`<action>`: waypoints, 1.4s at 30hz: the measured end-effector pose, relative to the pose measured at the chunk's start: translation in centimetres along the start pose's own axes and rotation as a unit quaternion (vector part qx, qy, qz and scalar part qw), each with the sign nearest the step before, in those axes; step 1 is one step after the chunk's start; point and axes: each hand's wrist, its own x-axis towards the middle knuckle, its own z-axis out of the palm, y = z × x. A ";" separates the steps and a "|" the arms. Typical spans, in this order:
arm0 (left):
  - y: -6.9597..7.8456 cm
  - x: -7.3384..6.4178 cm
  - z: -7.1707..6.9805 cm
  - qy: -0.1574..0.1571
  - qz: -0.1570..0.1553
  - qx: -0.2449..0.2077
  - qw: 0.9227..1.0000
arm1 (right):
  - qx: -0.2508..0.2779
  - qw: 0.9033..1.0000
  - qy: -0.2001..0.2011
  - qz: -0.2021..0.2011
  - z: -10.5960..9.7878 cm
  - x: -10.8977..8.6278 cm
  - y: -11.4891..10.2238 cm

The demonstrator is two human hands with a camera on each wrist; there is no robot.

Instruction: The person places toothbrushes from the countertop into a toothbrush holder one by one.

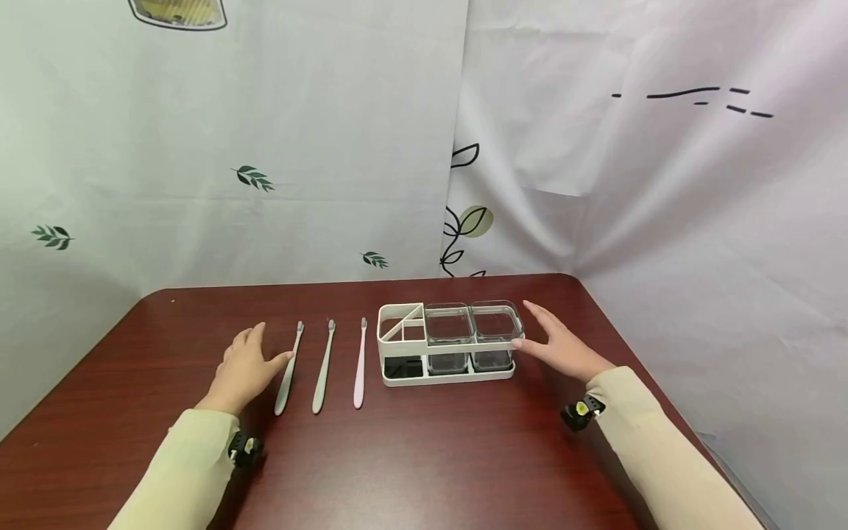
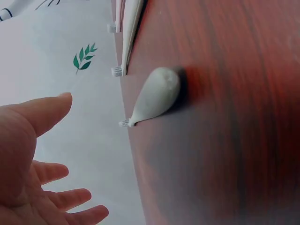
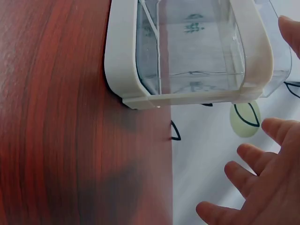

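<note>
Three toothbrushes lie in a row on the table: a grey-white toothbrush at the left, a pale green toothbrush in the middle and a pink toothbrush. My left hand hovers just left of the first one, fingers spread, holding nothing. In the left wrist view that toothbrush's handle points toward the camera. A white toothbrush holder with two clear cups stands right of the brushes. My right hand is at the holder's right end, thumb close to its upper rim, fingers extended.
The dark red wooden table has rounded far corners. A white curtain with leaf prints hangs behind it and along the right side. Each wrist wears a small black camera on a strap.
</note>
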 end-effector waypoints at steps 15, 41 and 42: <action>-1.3 1.8 0.1 -0.016 -0.012 -0.096 0.995 | 0.025 1.000 -0.008 0.012 0.6 0.8 0.1; -1.3 3.8 1.2 -0.049 -0.042 -0.233 0.970 | 0.088 0.996 -0.021 0.017 1.1 1.0 0.2; -1.3 3.9 1.2 -0.051 -0.043 -0.237 0.969 | 0.089 0.996 -0.021 0.016 1.2 1.0 0.2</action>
